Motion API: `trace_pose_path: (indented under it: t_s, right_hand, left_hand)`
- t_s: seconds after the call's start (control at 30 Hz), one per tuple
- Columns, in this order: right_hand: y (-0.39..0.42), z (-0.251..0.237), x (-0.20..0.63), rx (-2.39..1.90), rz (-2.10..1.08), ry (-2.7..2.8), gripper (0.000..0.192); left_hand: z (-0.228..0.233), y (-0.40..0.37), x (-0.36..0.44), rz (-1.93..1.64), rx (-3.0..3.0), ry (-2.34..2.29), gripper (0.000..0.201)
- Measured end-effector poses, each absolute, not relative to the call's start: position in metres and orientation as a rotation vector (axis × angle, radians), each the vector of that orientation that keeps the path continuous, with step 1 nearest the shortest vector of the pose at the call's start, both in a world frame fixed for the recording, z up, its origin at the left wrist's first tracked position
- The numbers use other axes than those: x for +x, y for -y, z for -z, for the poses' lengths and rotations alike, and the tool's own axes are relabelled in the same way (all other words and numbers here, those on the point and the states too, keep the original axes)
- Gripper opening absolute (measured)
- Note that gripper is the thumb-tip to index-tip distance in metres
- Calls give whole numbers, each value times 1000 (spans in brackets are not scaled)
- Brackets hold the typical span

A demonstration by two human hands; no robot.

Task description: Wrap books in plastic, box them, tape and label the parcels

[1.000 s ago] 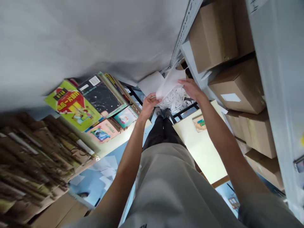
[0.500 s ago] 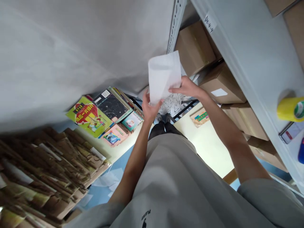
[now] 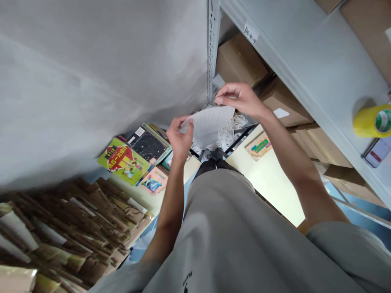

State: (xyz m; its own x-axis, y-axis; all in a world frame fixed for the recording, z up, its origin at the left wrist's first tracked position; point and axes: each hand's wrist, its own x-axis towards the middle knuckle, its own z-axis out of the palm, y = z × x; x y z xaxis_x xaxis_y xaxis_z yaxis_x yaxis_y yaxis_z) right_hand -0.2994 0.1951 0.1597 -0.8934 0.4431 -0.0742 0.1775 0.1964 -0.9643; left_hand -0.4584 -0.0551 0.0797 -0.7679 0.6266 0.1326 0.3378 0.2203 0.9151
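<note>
My left hand (image 3: 181,136) pinches the left edge of a thin white sheet of paper (image 3: 210,124), thumb and fingers together. The sheet hangs curved, with faint ribs or creases across it. Just above its upper right edge is my right hand (image 3: 238,97), thumb and fingertips drawn together in a pinch. Whether those fingertips hold anything thin cannot be made out. Below and behind the sheet lies a heap of shredded white paper strips (image 3: 233,130), partly hidden by it.
Left are picture books (image 3: 125,162) on a pale table and a stack of flattened cardboard (image 3: 82,228). At right, a grey metal shelf (image 3: 293,61) holds cardboard boxes (image 3: 241,59), yellow tape (image 3: 371,121) and a phone (image 3: 378,152). A colourful card (image 3: 259,145) lies on the pale right-hand surface.
The paper has dropped and turned flatter. My left hand shifted left to its edge, while my right hand came off its front and sits above it. The view swung slightly.
</note>
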Motion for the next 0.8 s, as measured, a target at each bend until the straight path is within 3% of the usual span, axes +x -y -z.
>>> trace_pose_path:
  t_s: [0.13, 0.3, 0.53, 0.73, 0.8]
  right_hand:
    - [-182, -121, -283, -733, -1679, 2450, 73]
    - [-177, -111, -266, -895, -1541, 2411, 49]
    - [-199, -192, -261, -696, -1566, 2431, 63]
    - [-205, -255, -246, -492, -1449, 2367, 87]
    - [-199, -288, -233, -446, -1458, 2288, 78]
  left_hand:
    - [-80, 58, -459, -1570, 895, -2103, 54]
    - [-93, 53, -458, -1604, 929, -1937, 53]
    - [-114, 37, -454, -1715, 926, -1884, 57]
    - [-184, 31, -422, -1794, 1061, -1869, 57]
    - [-210, 28, -407, -1848, 1101, -1891, 58]
